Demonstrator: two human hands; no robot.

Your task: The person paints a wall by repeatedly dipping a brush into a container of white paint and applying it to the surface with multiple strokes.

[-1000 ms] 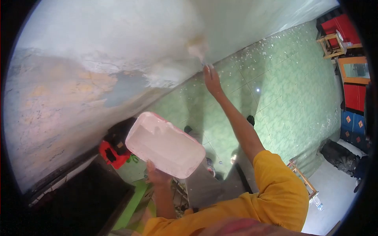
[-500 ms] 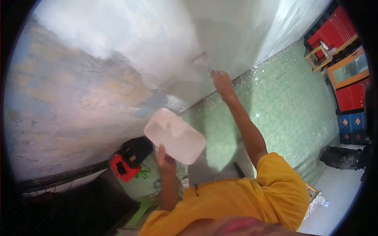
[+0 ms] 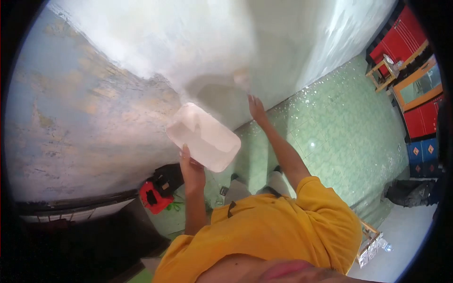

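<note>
My left hand (image 3: 190,169) grips the near edge of a pale pink-white rectangular tray (image 3: 207,141), its thumb over the rim. The tray is tilted and close to the wall (image 3: 141,108). My right hand (image 3: 256,107) is closed on the handle of a brush (image 3: 241,81), whose blurred head lies against the whitish part of the wall. Patches of bare, discoloured plaster show on the wall's left side.
Green tiled floor (image 3: 335,118) with white specks runs along the wall. Beside the wall at lower left are a red object (image 3: 160,202) and a black case (image 3: 171,178). At right stand a wooden stool (image 3: 377,78), red furniture (image 3: 401,35) and blue boxes (image 3: 422,152).
The tray and my left hand have moved up and slightly left in view. My right hand and the brush have shifted a little down and left. The view has also shifted, showing both feet.
</note>
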